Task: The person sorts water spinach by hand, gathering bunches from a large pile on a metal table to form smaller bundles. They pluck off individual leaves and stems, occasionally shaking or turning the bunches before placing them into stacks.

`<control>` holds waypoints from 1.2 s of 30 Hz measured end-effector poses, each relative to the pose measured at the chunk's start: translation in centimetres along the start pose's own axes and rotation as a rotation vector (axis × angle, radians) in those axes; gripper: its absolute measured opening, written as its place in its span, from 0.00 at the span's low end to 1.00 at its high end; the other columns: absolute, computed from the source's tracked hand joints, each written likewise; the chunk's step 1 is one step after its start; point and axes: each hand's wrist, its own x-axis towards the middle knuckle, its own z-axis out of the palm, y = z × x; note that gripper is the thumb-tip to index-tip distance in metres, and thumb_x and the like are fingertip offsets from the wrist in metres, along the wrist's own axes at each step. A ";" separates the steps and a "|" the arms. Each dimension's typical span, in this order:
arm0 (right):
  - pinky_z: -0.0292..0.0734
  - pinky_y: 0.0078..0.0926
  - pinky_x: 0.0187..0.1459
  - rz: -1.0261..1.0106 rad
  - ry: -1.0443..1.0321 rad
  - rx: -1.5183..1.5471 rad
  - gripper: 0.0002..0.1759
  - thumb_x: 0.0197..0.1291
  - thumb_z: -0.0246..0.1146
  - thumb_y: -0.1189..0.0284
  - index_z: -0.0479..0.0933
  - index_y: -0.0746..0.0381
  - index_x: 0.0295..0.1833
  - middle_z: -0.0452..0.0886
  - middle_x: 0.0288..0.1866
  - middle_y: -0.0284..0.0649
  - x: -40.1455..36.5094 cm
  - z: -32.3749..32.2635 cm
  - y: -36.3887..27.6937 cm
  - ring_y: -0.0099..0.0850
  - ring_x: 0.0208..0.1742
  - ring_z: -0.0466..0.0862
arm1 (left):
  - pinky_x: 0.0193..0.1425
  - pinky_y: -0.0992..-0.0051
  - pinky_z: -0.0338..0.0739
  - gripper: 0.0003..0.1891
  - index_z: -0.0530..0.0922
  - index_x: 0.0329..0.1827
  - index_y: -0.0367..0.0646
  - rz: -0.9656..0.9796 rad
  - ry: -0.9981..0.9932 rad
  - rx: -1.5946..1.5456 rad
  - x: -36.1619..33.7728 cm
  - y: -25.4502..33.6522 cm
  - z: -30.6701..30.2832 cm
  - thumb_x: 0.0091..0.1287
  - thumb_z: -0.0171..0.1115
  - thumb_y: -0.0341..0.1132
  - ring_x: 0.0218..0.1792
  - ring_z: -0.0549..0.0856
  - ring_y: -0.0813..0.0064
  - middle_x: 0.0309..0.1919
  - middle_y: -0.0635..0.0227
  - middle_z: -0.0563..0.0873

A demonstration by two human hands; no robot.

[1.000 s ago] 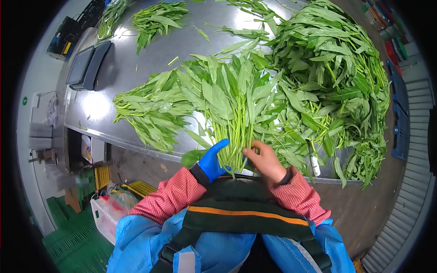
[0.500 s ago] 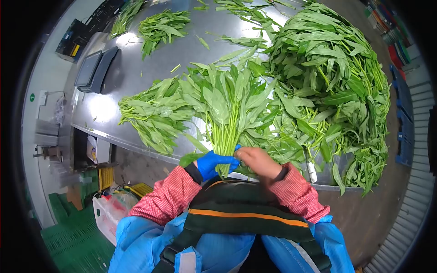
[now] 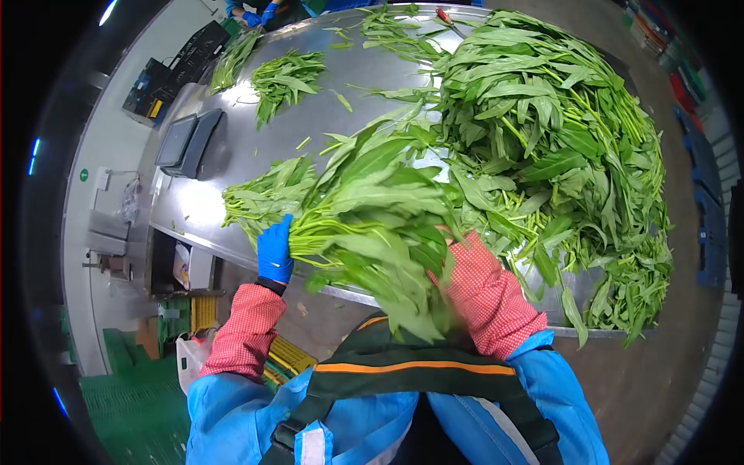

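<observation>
My left hand (image 3: 275, 248), in a blue glove, is closed around the stems of a bunch of water spinach (image 3: 364, 209). The bunch lies sideways, stems to the left and leaves spreading right over the table's near edge. My right hand (image 3: 446, 235) is at the leafy end, mostly hidden by leaves; its fingers do not show. Just beyond my left hand, another bunch (image 3: 267, 190) rests on the metal table (image 3: 225, 139).
A large heap of water spinach (image 3: 542, 108) covers the table's right side. Smaller bunches (image 3: 287, 81) lie farther back, near a dark scale-like device (image 3: 190, 143). A co-worker's blue-gloved hands (image 3: 260, 15) show at the far edge. A red-handled tool (image 3: 446, 17) lies at the back.
The bunch has turned from upright to sideways, its stems now pointing left. My left hand moved left and up; my right hand went from the stems to the leaves. The view tilted up.
</observation>
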 end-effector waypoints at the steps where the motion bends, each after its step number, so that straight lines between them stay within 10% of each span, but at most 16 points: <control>1: 0.75 0.33 0.38 -0.008 -0.002 -0.048 0.18 0.65 0.56 0.71 0.71 0.60 0.60 0.78 0.41 0.36 0.0 0.3 -0.3 0.27 0.36 0.79 | 0.42 0.59 0.68 0.34 0.66 0.66 0.41 -0.008 0.044 -0.008 -0.3 -0.6 0.4 0.51 0.61 0.25 0.38 0.76 0.52 0.35 0.56 0.77; 6: 0.79 0.35 0.45 -0.482 -0.094 -0.525 0.20 0.65 0.58 0.71 0.70 0.59 0.62 0.80 0.49 0.37 1.3 1.3 -1.2 0.28 0.45 0.82 | 0.46 0.58 0.70 0.29 0.68 0.63 0.37 -0.094 0.194 -0.124 -2.1 -2.7 1.8 0.54 0.61 0.27 0.43 0.77 0.49 0.41 0.52 0.78; 8: 0.76 0.30 0.46 -0.217 -0.035 -0.091 0.21 0.66 0.57 0.67 0.69 0.54 0.64 0.78 0.50 0.33 0.1 3.4 -2.0 0.29 0.47 0.80 | 0.48 0.58 0.71 0.28 0.69 0.62 0.37 -0.138 0.221 -0.155 -2.4 -3.9 2.1 0.55 0.62 0.28 0.44 0.77 0.48 0.43 0.51 0.79; 13: 0.64 0.15 0.30 -0.241 0.267 -0.331 0.16 0.68 0.53 0.62 0.70 0.53 0.59 0.74 0.44 0.27 0.9 7.0 -3.5 0.20 0.33 0.72 | 0.56 0.63 0.71 0.26 0.69 0.62 0.36 -0.176 0.230 -0.306 0.5 -7.3 1.7 0.57 0.59 0.23 0.50 0.78 0.51 0.48 0.51 0.79; 15: 0.61 0.13 0.28 -0.356 0.021 -0.179 0.13 0.69 0.51 0.64 0.70 0.53 0.57 0.72 0.37 0.27 3.3 4.0 -3.0 0.18 0.29 0.68 | 0.57 0.63 0.71 0.25 0.69 0.61 0.36 -0.152 0.239 -0.339 2.6 -10.1 2.2 0.58 0.58 0.22 0.51 0.78 0.51 0.49 0.51 0.80; 19: 0.58 0.17 0.23 -0.190 0.272 -0.078 0.11 0.70 0.50 0.70 0.67 0.55 0.55 0.64 0.25 0.28 4.8 8.7 -2.7 0.17 0.22 0.60 | 0.54 0.61 0.73 0.22 0.70 0.59 0.38 -0.134 0.269 -0.389 7.0 -15.4 3.2 0.59 0.58 0.24 0.49 0.79 0.48 0.46 0.50 0.80; 36: 0.55 0.15 0.18 -0.064 0.311 -0.268 0.14 0.68 0.54 0.63 0.73 0.61 0.52 0.64 0.22 0.25 16.8 8.0 5.3 0.16 0.18 0.60 | 0.50 0.60 0.75 0.16 0.76 0.55 0.40 0.176 0.319 -0.155 28.6 -40.7 8.0 0.65 0.50 0.28 0.44 0.82 0.52 0.44 0.52 0.82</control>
